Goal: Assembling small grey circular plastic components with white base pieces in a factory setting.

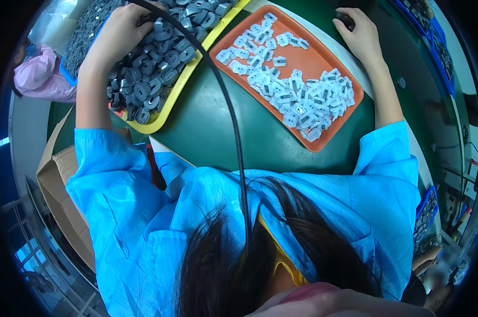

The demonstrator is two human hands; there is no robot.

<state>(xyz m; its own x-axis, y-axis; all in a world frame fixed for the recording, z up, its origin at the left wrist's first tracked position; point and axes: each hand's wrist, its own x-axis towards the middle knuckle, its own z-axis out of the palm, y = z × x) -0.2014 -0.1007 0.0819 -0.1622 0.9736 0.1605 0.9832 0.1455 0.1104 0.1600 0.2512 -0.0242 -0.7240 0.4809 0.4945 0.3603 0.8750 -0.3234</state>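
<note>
My left hand [118, 34] is at the upper left, over the edge of a yellow tray [185, 80] heaped with grey plastic parts [149, 79]. Its fingers are curled, and a dark grey piece shows between thumb and fingers. At the upper right, beyond the orange tray [315, 58], my right hand [361, 33] is closed around a small dark piece [345, 21] whose shape is mostly hidden. Many small white plastic parts [307, 100] lie in the orange tray, piled thickest toward its near right end.
A black cable [232, 113] runs across the view between the trays. Left of the yellow tray is a blue bin [67, 74] of small dark parts, beside a person in a pink sleeve [43, 76]. An open cardboard box [64, 169] stands at lower left. Blue bins [443, 47] line the right.
</note>
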